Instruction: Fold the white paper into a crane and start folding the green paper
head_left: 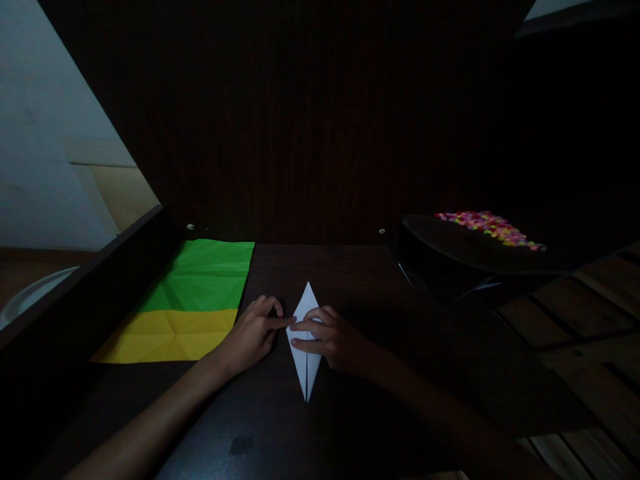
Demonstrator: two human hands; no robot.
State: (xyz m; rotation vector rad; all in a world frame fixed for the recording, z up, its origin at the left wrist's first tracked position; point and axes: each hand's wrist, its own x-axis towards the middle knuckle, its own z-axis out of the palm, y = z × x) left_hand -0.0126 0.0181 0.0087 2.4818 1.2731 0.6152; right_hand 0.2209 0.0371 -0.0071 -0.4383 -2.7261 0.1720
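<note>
A white folded paper [300,360] shaped like a narrow diamond lies on the dark table. One tip points away from me, and a slit runs along its middle to the near tip. My left hand [253,335] rests at its left corner, a stretched finger touching the edge while other fingers bend. Across the paper from the right reaches my right hand [333,338], its fingers apart and laid on the surface. These fingers cover the diamond's middle and right corner. Neither hand visibly pinches the paper.
Left of my hands lie a creased green sheet [205,277] and a yellow sheet [175,337]. A dark upright panel [300,133] rises behind the table [280,427]. To the right is a dark bag-like object [450,247] with colourful small decorations. A raised edge [100,267] borders the left.
</note>
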